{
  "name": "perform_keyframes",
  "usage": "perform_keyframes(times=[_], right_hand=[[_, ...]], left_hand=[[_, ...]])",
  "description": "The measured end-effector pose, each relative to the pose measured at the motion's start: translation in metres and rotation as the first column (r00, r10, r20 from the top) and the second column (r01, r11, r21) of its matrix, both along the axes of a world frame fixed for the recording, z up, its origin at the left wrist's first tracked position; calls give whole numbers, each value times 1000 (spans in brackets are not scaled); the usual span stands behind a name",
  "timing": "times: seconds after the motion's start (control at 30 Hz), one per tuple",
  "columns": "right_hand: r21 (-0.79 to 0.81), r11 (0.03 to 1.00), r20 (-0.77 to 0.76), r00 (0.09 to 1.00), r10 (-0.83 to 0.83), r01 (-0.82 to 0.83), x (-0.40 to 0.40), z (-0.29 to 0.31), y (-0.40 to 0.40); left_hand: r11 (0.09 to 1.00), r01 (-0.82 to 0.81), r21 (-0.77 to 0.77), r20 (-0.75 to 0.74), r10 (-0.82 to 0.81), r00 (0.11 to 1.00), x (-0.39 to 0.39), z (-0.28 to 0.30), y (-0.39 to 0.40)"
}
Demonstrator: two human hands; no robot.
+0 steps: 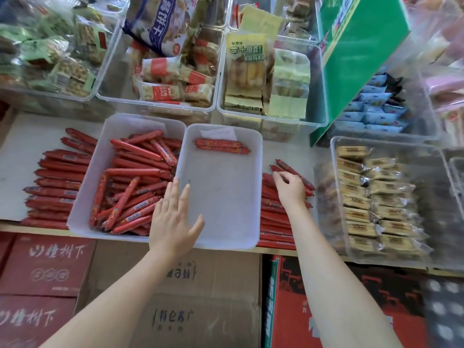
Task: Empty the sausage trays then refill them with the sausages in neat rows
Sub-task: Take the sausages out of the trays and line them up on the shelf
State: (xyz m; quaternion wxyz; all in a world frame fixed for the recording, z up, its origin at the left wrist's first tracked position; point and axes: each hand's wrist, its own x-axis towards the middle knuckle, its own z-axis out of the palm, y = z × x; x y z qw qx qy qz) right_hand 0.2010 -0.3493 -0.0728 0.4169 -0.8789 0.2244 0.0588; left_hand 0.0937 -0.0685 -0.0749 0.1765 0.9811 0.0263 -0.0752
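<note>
Reaching from the near edge: left hand (173,217) flat, fingers spread, resting on the near-left rim of the right tray (223,197). Right hand (288,188) at 3 o'clock of that tray, fingers curled down onto the loose sausages (273,222) on the desk (20,146), apparently pinching one; hard to tell. Lying roughly 9-to-3, long axis matching the two sausages (221,146) at 12 o'clock. Left tray (88,197) heaped, jumbled.
</note>
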Motion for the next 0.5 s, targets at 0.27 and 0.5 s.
perform_keyframes(times=[0.27,0.5], right_hand=[[6,985,274,948,164,-172,53,41,76],[-176,900,-158,914,374,-399,77,-11,111]], left_hand=[[1000,15,16,-10,-15,1000,1,-3,1],[999,7,-33,27,-6,1000,1,-8,3]])
